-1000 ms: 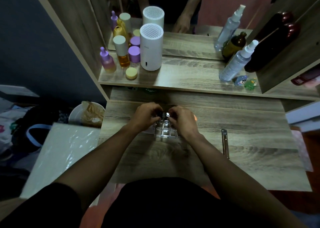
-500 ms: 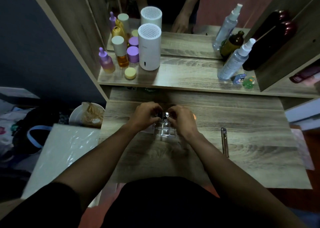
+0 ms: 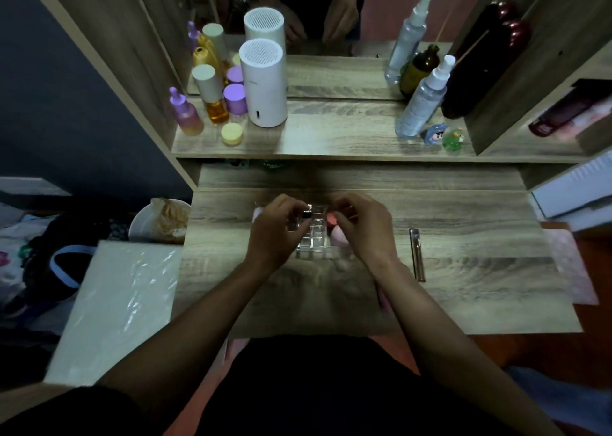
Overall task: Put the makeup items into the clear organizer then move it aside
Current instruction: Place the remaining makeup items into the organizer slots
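A clear organizer (image 3: 314,241) with a grid of small compartments stands on the wooden desk (image 3: 463,263), between my two hands. My left hand (image 3: 276,228) pinches a small dark makeup item with a shiny end (image 3: 307,211) over the organizer's far left cells. My right hand (image 3: 362,227) hovers at the organizer's right side with its fingers curled; what it holds is hidden. A pink rounded item (image 3: 341,238) lies against the organizer under that hand. A slim makeup tube (image 3: 416,254) lies flat on the desk to the right.
A raised shelf behind carries a white cylinder (image 3: 264,83), purple and amber bottles (image 3: 212,101), a yellow jar (image 3: 231,134), spray bottles (image 3: 424,99) and small figurines (image 3: 445,135). A mirror stands behind. Left of the desk sit a white bowl (image 3: 145,220) and a white box (image 3: 116,303).
My hands have drawn slightly apart, baring more of the organizer and the pink item. The dark item in my left hand has shifted a little above the far cells.
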